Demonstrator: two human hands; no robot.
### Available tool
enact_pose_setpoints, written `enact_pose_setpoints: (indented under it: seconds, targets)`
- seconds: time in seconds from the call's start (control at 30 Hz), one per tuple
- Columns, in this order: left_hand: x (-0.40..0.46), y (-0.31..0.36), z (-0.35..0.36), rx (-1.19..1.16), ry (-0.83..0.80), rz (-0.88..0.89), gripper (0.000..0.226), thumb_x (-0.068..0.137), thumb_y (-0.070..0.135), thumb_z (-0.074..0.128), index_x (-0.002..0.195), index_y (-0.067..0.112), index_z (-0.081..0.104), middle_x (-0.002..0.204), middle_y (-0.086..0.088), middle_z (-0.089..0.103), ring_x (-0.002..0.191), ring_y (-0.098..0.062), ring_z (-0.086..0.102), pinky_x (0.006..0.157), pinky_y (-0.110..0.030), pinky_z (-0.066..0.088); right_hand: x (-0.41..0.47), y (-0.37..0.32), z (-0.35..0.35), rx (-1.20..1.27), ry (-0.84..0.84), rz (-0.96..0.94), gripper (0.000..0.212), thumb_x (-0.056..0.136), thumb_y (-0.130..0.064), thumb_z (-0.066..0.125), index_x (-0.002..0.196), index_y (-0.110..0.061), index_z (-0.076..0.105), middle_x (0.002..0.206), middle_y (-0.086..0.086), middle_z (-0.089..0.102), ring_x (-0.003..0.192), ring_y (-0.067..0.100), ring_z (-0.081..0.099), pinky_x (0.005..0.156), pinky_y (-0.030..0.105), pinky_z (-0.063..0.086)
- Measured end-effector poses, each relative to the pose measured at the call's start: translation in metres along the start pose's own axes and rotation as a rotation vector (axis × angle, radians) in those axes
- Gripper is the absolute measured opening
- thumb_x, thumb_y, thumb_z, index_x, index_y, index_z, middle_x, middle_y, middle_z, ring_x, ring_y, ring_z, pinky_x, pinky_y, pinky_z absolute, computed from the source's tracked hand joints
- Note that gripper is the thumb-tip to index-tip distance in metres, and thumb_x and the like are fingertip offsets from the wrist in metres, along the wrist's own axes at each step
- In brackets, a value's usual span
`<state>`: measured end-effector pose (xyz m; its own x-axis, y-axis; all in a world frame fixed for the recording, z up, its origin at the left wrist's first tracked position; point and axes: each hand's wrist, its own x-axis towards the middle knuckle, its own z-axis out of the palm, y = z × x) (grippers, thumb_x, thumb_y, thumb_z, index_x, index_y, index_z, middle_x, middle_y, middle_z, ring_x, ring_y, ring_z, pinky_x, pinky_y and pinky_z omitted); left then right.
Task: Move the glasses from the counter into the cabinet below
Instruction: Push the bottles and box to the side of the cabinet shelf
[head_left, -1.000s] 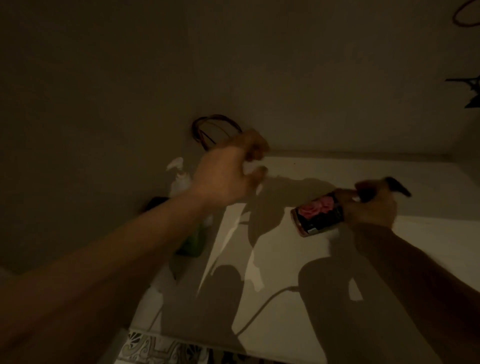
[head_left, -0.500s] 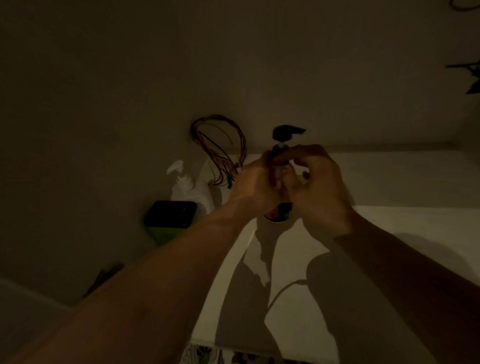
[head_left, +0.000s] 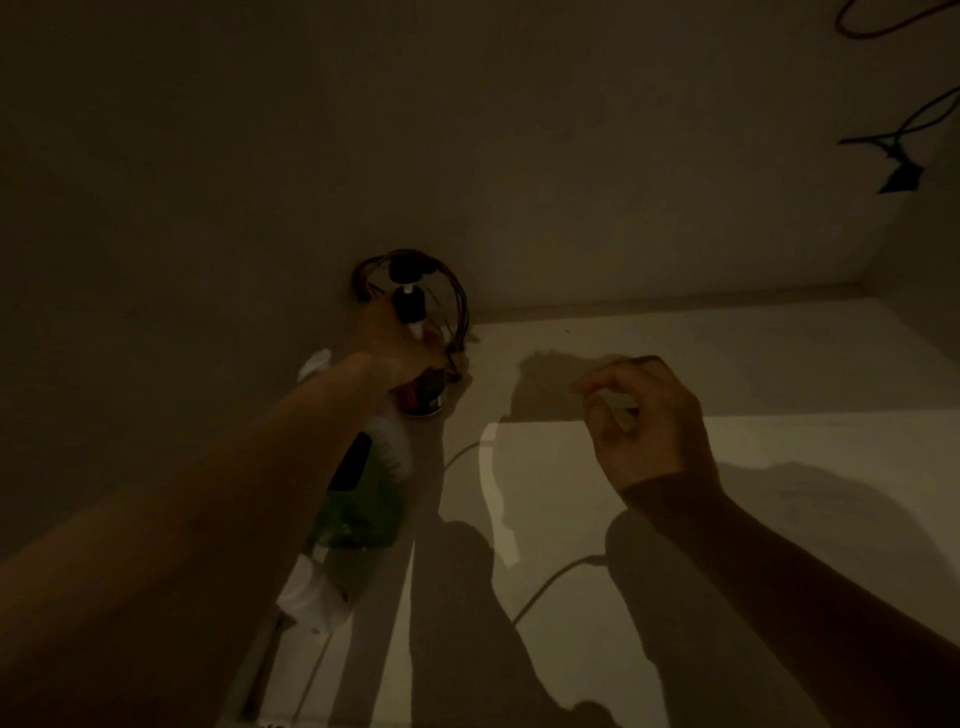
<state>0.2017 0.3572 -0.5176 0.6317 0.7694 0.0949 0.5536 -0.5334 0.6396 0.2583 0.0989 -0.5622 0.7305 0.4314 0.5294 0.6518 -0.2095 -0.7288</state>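
The room is very dim; a pale bench (head_left: 675, 519) fills the lower right of the view and meets a plain wall (head_left: 467, 156) along a dark seam; hard shadows of both arms fall across the bench top, with a brighter strip of light between them. The left hand (head_left: 395, 358) reaches to the back left corner, its fingers (head_left: 382, 332) clamped round a pump bottle (head_left: 421, 384) with a black pump head (head_left: 408, 304); the bottle is held near upright, its base towards the camera, and whether it touches the bench is hard to tell in this light. Just behind it a loop of coloured wires (head_left: 457, 296) comes out of the wall. The right hand (head_left: 649, 421) hovers over the bench well apart from the left, fingers curled loosely with the thumb near the forefinger, gripping nothing that shows. Beneath the left forearm stand a green container (head_left: 363, 514) with a black top and something white (head_left: 311, 597) nearer the bench edge, possibly another bottle. A thin pale cable (head_left: 550, 582) lies across the bench; dark cables (head_left: 904, 130) hang at the upper right. No drinking glasses can be made out.
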Motion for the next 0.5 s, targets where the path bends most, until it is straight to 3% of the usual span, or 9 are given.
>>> enact_pose_setpoints:
  seconds: [0.03,0.07,0.13,0.17,0.27,0.4,0.5]
  targets:
    - [-0.0001,0.0007,-0.0028,0.041,0.006,-0.023,0.024,0.081,0.015,0.078,0.084,0.019,0.055,0.074,0.007,0.05,0.071,-0.014,0.055,0.043,-0.007,0.036,-0.0002,-0.0006,-0.0015,-0.009,0.006,-0.016,0.013,0.086,0.002,0.066,0.091,-0.007,0.074,0.099,0.005,0.061,0.093,0.018,0.06,0.082,0.03,0.05]
    - [0.0006,0.0002,-0.0047,0.052,0.014,-0.026,0.034,0.078,0.015,0.081,0.103,0.015,0.059,0.084,0.005,0.056,0.082,-0.018,0.06,0.053,-0.01,0.041,-0.0002,-0.0014,-0.0026,-0.014,0.007,-0.022,0.013,0.086,0.003,0.066,0.091,-0.006,0.074,0.098,0.006,0.062,0.092,0.02,0.061,0.082,0.033,0.051]
    - [0.0011,0.0007,-0.0054,0.007,0.017,-0.011,0.081,0.069,0.009,0.087,0.139,0.007,0.045,0.116,-0.006,0.06,0.108,-0.025,0.06,0.078,-0.024,0.045,0.0,-0.003,-0.0037,-0.019,0.003,-0.022,0.013,0.085,0.004,0.065,0.091,-0.005,0.074,0.098,0.008,0.063,0.092,0.023,0.062,0.082,0.039,0.052]
    - [0.0001,0.0019,-0.0062,-0.002,0.031,0.002,0.092,0.068,0.006,0.087,0.145,0.008,0.037,0.127,-0.01,0.057,0.117,-0.029,0.058,0.085,-0.028,0.045,0.0,-0.0037,-0.0038,-0.025,0.0,-0.024,0.013,0.085,0.004,0.065,0.091,-0.004,0.074,0.098,0.009,0.064,0.093,0.024,0.062,0.081,0.042,0.053]
    - [-0.0039,0.004,-0.005,-0.002,0.049,0.042,0.093,0.073,0.007,0.082,0.148,0.019,0.028,0.134,-0.009,0.054,0.119,-0.03,0.057,0.097,-0.04,0.051,0.0005,-0.0044,-0.0055,-0.045,-0.004,-0.033,0.013,0.086,0.004,0.065,0.09,-0.005,0.074,0.097,0.009,0.065,0.093,0.026,0.063,0.081,0.042,0.053]
    - [-0.0071,0.0027,-0.0104,-0.016,0.097,0.121,0.095,0.067,0.005,0.084,0.145,0.025,0.033,0.131,0.0,0.057,0.112,-0.023,0.06,0.09,-0.037,0.054,0.0011,-0.0037,-0.0071,-0.06,-0.005,-0.041,0.014,0.086,0.002,0.065,0.091,-0.007,0.074,0.096,0.002,0.062,0.091,0.022,0.063,0.08,0.037,0.053]
    - [-0.0068,0.0037,-0.0122,0.027,0.075,0.125,0.095,0.066,0.004,0.083,0.145,0.023,0.033,0.126,-0.007,0.059,0.108,-0.029,0.063,0.087,-0.047,0.058,0.0009,-0.0022,-0.0074,-0.065,-0.006,-0.053,0.014,0.085,0.002,0.066,0.09,-0.007,0.074,0.094,0.001,0.062,0.09,0.02,0.063,0.078,0.034,0.052]
